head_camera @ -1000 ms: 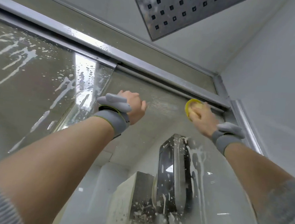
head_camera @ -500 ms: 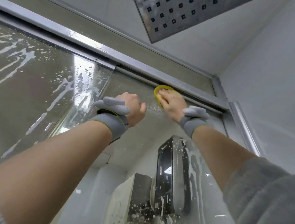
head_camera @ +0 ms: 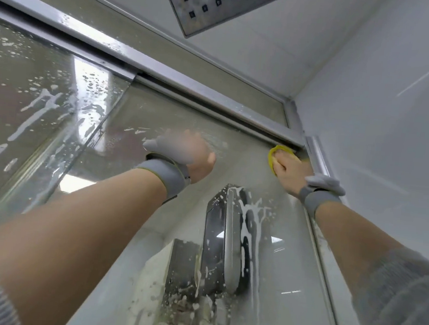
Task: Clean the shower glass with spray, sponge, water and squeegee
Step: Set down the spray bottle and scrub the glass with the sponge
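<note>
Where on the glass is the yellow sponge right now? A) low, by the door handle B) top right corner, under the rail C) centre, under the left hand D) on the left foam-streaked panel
B: the right hand presses the yellow sponge flat on the shower glass at its top right corner, just under the top rail and beside the right frame.

Yellow sponge (head_camera: 281, 152), grey wristbands (head_camera: 164, 174) with olive-green edge, white foam streaks on clear shower glass (head_camera: 285, 259), silver metal rail (head_camera: 164, 67), steel shower head (head_camera: 217, 4) with dark square holes, white walls (head_camera: 381, 112)
</note>
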The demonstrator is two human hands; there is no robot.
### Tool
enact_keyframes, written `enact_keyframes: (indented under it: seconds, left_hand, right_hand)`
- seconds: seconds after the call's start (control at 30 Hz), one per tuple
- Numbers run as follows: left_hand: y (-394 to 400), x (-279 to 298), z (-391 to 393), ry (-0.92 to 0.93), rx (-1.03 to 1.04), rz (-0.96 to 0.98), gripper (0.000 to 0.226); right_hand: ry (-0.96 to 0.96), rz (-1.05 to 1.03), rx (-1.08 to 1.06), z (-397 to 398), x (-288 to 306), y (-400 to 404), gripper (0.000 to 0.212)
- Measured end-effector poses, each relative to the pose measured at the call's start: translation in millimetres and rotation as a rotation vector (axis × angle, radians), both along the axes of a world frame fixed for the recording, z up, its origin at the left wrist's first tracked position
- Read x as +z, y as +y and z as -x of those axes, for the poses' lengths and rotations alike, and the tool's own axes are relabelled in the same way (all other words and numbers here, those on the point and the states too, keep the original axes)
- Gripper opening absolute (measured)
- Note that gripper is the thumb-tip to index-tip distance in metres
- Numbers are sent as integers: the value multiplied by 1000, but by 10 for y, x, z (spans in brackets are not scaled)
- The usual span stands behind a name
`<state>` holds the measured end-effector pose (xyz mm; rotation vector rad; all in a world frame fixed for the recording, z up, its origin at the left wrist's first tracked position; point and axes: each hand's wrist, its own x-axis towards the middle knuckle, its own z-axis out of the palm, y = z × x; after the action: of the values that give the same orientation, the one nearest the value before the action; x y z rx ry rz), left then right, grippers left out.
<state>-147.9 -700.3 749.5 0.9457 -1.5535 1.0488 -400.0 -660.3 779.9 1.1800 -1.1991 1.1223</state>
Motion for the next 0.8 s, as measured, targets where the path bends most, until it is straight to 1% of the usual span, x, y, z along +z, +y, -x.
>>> enact_keyframes:
  seconds: [0.1, 0.17, 0.23, 0.27, 0.33, 0.4, 0.5, 0.53, 0.57, 0.63, 0.67, 0.73, 0.8]
  left_hand:
    - [20, -113, 119, -42, -28, -33, 48]
    - [20, -178, 183, -66, -18, -13, 49]
    - [38, -285, 235, -93, -35, -44, 50]
    - [39, -336, 240, -113, -38, -55, 50]
    - [30, -408, 252, -144, -46, -46, 49]
    - [43, -449, 243, -167, -43, -31, 48]
    - [72, -483, 238, -207, -61, -6, 45]
    - [67, -500, 226, -215, -91, 10, 43]
    - [60, -496, 205, -218, -123, 33, 41]
    - [14, -534, 112, -210, -164, 58, 39]
    - [3, -563, 71, -218, -167, 50, 40]
    - [11, -629, -79, -273, -131, 10, 41]
    - [17, -675, -203, -310, -67, -5, 38]
  right_hand:
    - [-55, -11, 50, -6, -408, 59, 31]
    - [-75, 21, 86, -86, -752, 102, 27]
    - [-118, 30, 94, -155, -1193, 164, 22]
    - [-123, 1, 105, -142, -1410, 129, 24]
    - [-100, -64, 114, -79, -1770, 78, 37]
    - [-128, -123, 130, 46, -1753, 82, 44]
    - [-276, -95, 194, -123, -1212, 96, 42]
    - [-231, -89, 245, -327, -1074, 47, 42]
    - [-120, -82, 300, -561, -1023, -8, 43]
    - [50, -105, 388, -898, -1250, -117, 47]
    - [74, -129, 401, -853, -1446, -111, 48]
    - [37, -149, 376, -523, -1798, 19, 46]
    - [-107, -145, 260, -155, -1783, 188, 35]
